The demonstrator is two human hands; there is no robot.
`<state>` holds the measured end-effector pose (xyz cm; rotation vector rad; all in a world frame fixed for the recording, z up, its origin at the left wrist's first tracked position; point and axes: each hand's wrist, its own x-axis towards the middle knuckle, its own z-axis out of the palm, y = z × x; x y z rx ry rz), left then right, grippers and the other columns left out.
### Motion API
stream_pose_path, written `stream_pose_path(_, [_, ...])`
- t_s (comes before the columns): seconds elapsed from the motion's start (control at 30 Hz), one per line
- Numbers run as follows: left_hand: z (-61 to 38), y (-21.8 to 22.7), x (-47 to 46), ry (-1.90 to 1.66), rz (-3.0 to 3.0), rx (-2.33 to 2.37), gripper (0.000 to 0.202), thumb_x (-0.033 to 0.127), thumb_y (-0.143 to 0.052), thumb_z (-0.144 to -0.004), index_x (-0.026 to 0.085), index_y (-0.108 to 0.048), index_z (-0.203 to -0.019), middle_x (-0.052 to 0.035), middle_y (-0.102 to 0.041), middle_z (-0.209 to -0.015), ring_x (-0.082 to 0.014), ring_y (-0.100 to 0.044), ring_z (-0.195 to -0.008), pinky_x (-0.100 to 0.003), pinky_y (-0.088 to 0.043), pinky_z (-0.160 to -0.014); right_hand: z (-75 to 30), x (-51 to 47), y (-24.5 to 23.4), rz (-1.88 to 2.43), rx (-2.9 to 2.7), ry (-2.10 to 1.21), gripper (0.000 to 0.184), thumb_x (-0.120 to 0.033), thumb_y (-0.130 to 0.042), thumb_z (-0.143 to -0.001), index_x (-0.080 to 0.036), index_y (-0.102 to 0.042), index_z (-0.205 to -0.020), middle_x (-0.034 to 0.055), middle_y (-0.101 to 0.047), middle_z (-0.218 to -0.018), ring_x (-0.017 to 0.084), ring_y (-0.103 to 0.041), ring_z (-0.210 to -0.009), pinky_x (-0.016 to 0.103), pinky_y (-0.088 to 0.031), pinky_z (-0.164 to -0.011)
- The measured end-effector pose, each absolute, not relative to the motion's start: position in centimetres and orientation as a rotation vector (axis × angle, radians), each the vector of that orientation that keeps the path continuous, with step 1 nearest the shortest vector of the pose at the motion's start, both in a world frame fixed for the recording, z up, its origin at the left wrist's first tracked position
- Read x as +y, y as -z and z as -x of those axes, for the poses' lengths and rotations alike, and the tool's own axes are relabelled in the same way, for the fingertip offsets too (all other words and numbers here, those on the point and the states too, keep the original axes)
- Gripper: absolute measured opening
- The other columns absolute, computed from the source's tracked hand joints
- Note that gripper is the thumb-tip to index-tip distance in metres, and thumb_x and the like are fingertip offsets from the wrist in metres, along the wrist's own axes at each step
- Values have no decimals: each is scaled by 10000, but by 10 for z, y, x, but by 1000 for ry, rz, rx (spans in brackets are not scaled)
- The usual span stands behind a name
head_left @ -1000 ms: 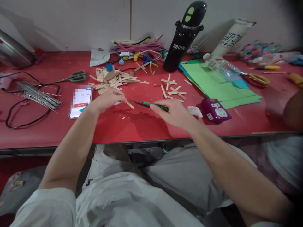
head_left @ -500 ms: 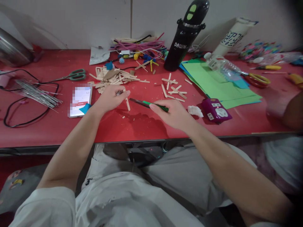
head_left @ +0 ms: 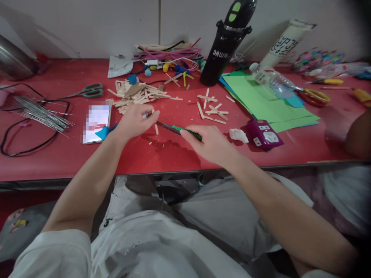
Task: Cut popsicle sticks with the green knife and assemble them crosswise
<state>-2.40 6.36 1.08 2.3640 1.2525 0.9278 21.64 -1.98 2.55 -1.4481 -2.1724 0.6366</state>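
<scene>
My left hand (head_left: pixel 136 119) pinches a small wooden craft stick (head_left: pixel 157 129), which points down toward the table from the fingertips. Something small and shiny also shows by these fingers, too unclear to name. In my right hand (head_left: pixel 208 143) is a green and black utility knife (head_left: pixel 187 132), its dark blade pointing left. The blade's tip meets or overlaps the stick close to my left thumb; whether it touches cannot be made out. Small wood chips (head_left: pixel 150 143) lie below. Behind my left hand spreads a pile of craft sticks (head_left: pixel 139 92).
A phone (head_left: pixel 97 121) and scissors (head_left: pixel 92 90) lie left, beside thin wires (head_left: pixel 43 116). On the right are loose cut sticks (head_left: pixel 214 110), white tissue (head_left: pixel 238 135), a purple power adapter (head_left: pixel 264 134) and green paper (head_left: pixel 246 92). A black bottle (head_left: pixel 222 50) stands behind. Another person's arm (head_left: pixel 359 133) rests far right.
My right hand has brought the knife slightly left, so its blade tip now reaches the stick by my left fingers. My left hand stays nearly in place.
</scene>
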Motion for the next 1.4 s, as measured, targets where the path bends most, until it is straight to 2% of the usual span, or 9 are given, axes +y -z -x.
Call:
stream_pose_path(0.2, [19,-11,59,-949,-2386,1269,386,281,-527,-858,201,-313,-547,53,-275,-512,-92,-278,-516,-308,-244,-564,-204,-33,-35,1613,-2220,-633,275,-357,-416,-1001,-187,-632,-1015,21,-572,-725,144,-395,-616,297,-253,-621])
stream_pose_path(0.3, [18,-13,57,-928,-2381,1273,387,288,-523,-870,200,-319,-553,50,-259,-523,-97,-273,-526,-316,-240,-571,-203,-31,-36,1539,-2190,-694,256,-356,-415,-996,-192,-593,-909,13,-550,-716,134,-380,-613,291,-262,-618])
stream_pose_path(0.4, [18,-14,56,-910,-2372,1284,376,299,-518,-879,200,-335,-566,45,-265,-536,-102,-282,-537,-319,-239,-576,-206,-25,-35,1461,-2161,-774,303,-373,-425,-994,-200,-479,-751,-17,-472,-639,117,-341,-582,287,-254,-592])
stream_pose_path(0.47, [18,-13,56,-904,-2380,1297,369,300,-515,-880,199,-339,-572,42,-271,-538,-102,-288,-539,-319,-238,-576,-208,-23,-35,1445,-2161,-800,330,-381,-428,-994,-202,-433,-716,-26,-435,-613,112,-327,-569,290,-244,-580])
stream_pose_path(0.7, [17,-12,57,-898,-2393,1282,361,300,-504,-876,199,-342,-570,41,-301,-524,-102,-303,-538,-306,-249,-566,-209,-28,-38,1483,-2200,-674,304,-383,-434,-992,-197,-506,-762,-5,-501,-642,121,-352,-587,288,-259,-591])
stream_pose_path(0.87, [15,-15,55,-891,-2429,1236,360,299,-492,-883,200,-360,-563,43,-315,-502,-103,-303,-528,-296,-257,-561,-203,-33,-35,1546,-2176,-668,304,-379,-414,-998,-199,-499,-768,-14,-442,-627,123,-277,-572,297,-228,-592])
stream_pose_path(1.03, [15,-13,56,-907,-2425,1251,378,304,-505,-877,206,-316,-564,43,-291,-507,-105,-270,-534,-303,-243,-565,-200,-34,-37,1573,-2194,-672,257,-346,-406,-998,-193,-570,-872,12,-507,-676,133,-290,-577,305,-232,-604])
stream_pose_path(1.2, [17,-11,62,-914,-2397,1336,389,293,-515,-856,211,-271,-564,40,-260,-530,-112,-267,-544,-325,-227,-579,-207,-32,-41,1556,-2215,-651,278,-352,-435,-988,-200,-504,-766,3,-501,-649,124,-306,-568,298,-234,-591])
stream_pose_path(1.4, [18,-13,60,-898,-2352,1347,403,293,-521,-871,207,-270,-568,41,-238,-540,-109,-251,-558,-324,-227,-589,-208,-30,-38,1467,-2163,-683,320,-376,-421,-998,-199,-431,-732,-11,-457,-638,118,-298,-586,291,-241,-592])
